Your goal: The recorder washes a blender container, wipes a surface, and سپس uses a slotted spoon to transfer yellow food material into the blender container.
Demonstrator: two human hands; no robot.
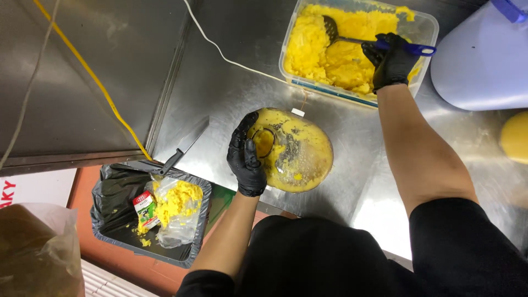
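left hand [246,162] grips the smeared glass lid [294,149] at near centre of the surface [220,93]; right hand [391,60] clasps the slotted spoon [352,37] in the far tub [423,25], mash unscooped.

Views: one only, the head camera; nothing is shared with a second view.
Position: worn on the person's head, above the near edge of the steel worktop [231,82].
Direction: looks almost straight down, the person's dark torso and both forearms entering from the bottom edge.
Nearness: close; the left hand [246,159] sits near frame centre, the right hand [391,60] reaches to the upper right.
Upper edge: crops the clear tub [426,33] of yellow mash.
Lower left: sees past the worktop's edge down to the floor and a lined bin [110,203].
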